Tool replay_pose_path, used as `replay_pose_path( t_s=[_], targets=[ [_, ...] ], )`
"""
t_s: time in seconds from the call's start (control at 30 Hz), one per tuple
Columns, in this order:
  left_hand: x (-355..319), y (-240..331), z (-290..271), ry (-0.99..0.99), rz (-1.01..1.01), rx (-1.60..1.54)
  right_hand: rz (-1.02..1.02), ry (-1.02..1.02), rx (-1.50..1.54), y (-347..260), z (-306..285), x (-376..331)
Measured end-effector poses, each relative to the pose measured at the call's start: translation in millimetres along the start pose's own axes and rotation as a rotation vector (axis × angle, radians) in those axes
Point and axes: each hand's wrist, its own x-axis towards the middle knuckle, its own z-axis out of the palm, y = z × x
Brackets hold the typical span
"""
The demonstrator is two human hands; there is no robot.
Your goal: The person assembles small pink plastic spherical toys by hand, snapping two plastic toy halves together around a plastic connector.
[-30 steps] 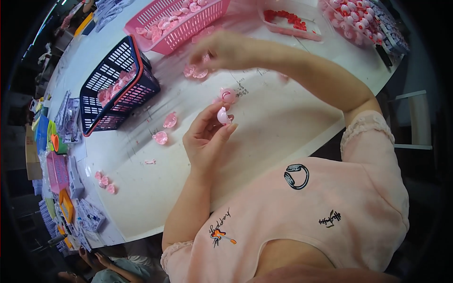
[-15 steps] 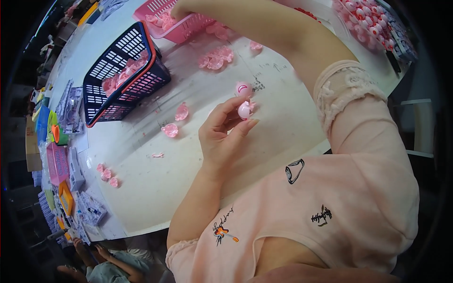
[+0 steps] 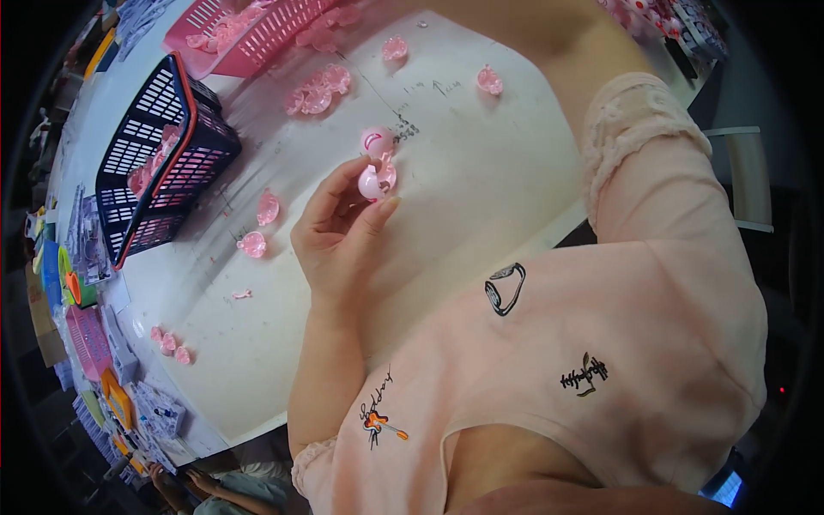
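Note:
My left hand [image 3: 339, 227] is closed, thumb and fingers pinching a small glossy pink plastic piece [image 3: 371, 183] with a rounded pale shell and a clear pink part beside it. Just beyond its fingertips sits a pink ball [image 3: 376, 140] with a darker curved mark. My right forearm [image 3: 515, 26] stretches out past the top edge, so the right hand is out of sight. Two clear pink shell-shaped pieces [image 3: 252, 245] lie left of my left hand, and a cluster of similar pieces [image 3: 318, 90] is farther off on the white table [image 3: 455, 189].
A dark blue basket [image 3: 184, 142] with pink pieces stands at the left. Behind it is a pink basket [image 3: 275, 39], also holding pink pieces. Single pink pieces [image 3: 489, 81] lie near my right arm. Trays and tools crowd the left edge, where another person's arms [image 3: 206, 489] show.
The view has shifted, moving the table's contents left. My right hand, earlier at the pink basket, has left the picture at the top. My left hand still grips a pink piece, now turned differently.

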Motion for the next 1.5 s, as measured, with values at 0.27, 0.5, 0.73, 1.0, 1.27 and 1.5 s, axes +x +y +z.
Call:
replay_pose_path(
  t_s=[0.27, 0.5, 0.73, 1.0, 1.27, 1.5],
  targets=[
    [-2.1, -6.8, 4.3, -0.14, -0.17, 0.087, -0.782, 0.187, -0.015, 97.7, 51.5, -192.4],
    [4.5, -9.9, 7.3, -0.151, -0.136, 0.143, -0.32, 0.161, -0.546, 103.5, 59.1, -252.7],
    [3.8, 2.0, 7.9, 0.035, -0.067, 0.09, -0.499, 0.231, 0.215, 167.3, 48.7, -224.5],
    [4.1, 30.6, 12.6, 0.046, -0.001, 0.084, -0.662, 0.454, -0.231, 153.7, 53.0, -239.8],
    [21.0, 16.7, 27.2, -0.034, -0.016, -0.226, -0.938, 0.389, -0.243, 156.6, 78.3, -221.0],
    [31.8, -6.2, 18.1, 0.045, -0.004, -0.223, -0.734, 0.384, 0.188, 151.4, 79.0, -229.5]
  ],
)
